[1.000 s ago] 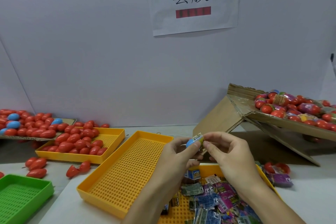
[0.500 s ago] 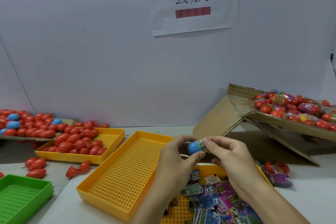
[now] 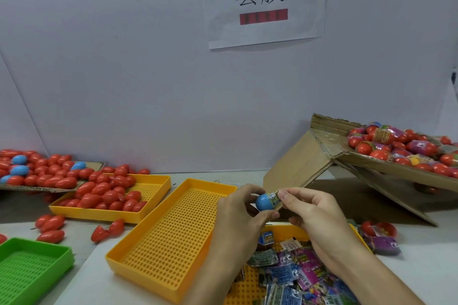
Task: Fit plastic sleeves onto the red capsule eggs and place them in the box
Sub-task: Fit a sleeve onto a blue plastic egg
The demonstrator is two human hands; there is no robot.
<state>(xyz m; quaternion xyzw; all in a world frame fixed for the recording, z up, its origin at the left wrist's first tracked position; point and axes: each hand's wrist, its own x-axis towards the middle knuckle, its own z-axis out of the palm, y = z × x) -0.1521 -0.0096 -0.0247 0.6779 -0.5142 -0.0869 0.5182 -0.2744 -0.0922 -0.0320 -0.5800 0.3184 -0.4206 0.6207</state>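
Blue capsule egg (image 3: 264, 202) lies horizontal, bare end pointing left; left hand (image 3: 241, 213) grip grasps egg, right hand (image 3: 313, 215) grip pinches sleeve (image 3: 274, 197).

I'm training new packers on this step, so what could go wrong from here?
The sleeve covers only part of the blue egg, pinched between left hand and right hand; it might crumple or go on skewed. The egg could slip out. The tilted cardboard box looks full, so added eggs may roll off.
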